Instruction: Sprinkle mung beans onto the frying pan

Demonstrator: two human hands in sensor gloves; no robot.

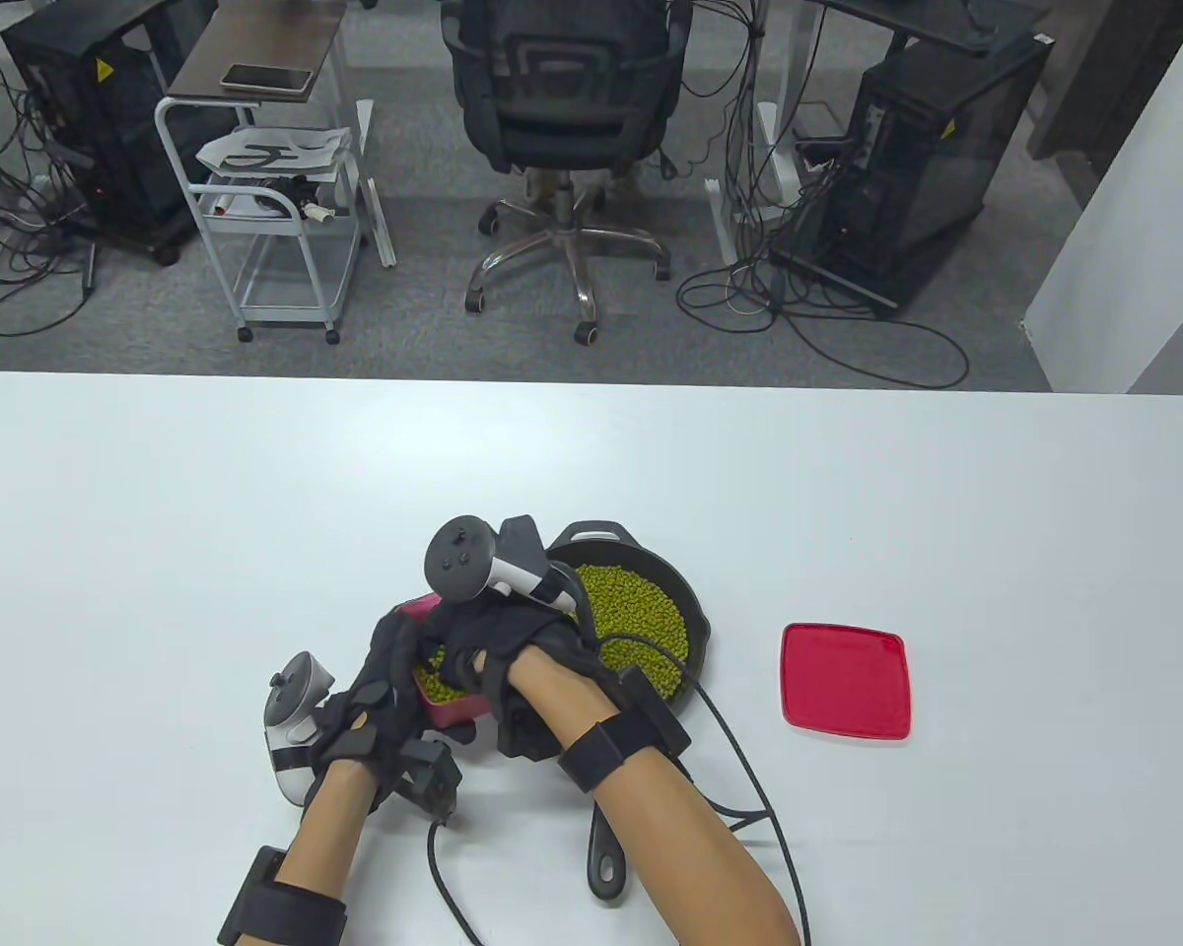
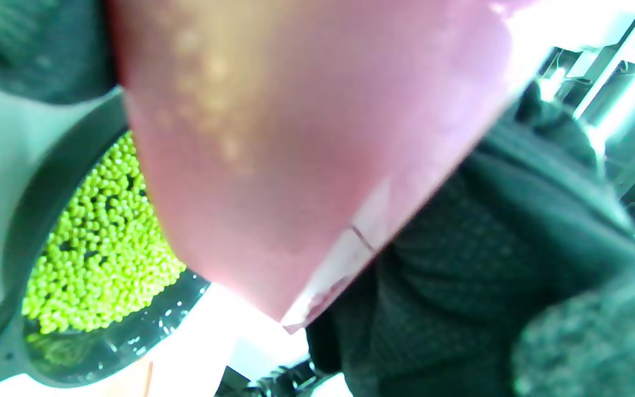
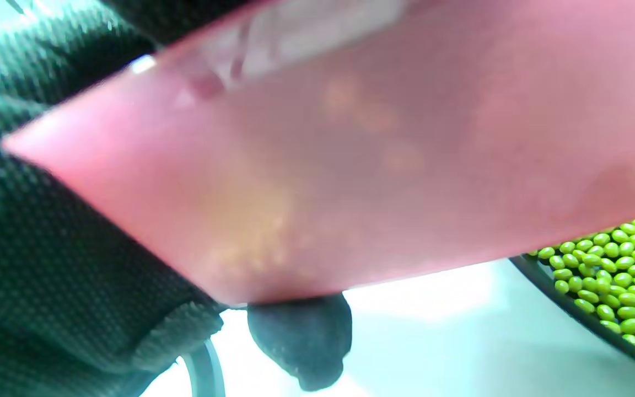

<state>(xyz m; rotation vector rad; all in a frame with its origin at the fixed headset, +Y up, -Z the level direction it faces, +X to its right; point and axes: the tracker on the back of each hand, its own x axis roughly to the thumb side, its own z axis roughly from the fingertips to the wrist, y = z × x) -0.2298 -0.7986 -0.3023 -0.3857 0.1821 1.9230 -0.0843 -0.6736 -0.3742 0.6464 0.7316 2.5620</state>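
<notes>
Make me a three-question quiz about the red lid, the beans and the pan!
1. Where is the flat red square lid?
A. On the pink box
B. On the table, right of the pan
C. In the pan

2. What colour are the small round mung beans?
A. Green
B. Brown
C. White

3. What is in the black round frying pan?
A. Nothing
B. Water
C. A layer of beans

Answers:
1 B, the lid lies alone on the white table.
2 A, they look bright green in every view.
3 C, beans cover the pan's floor.
</notes>
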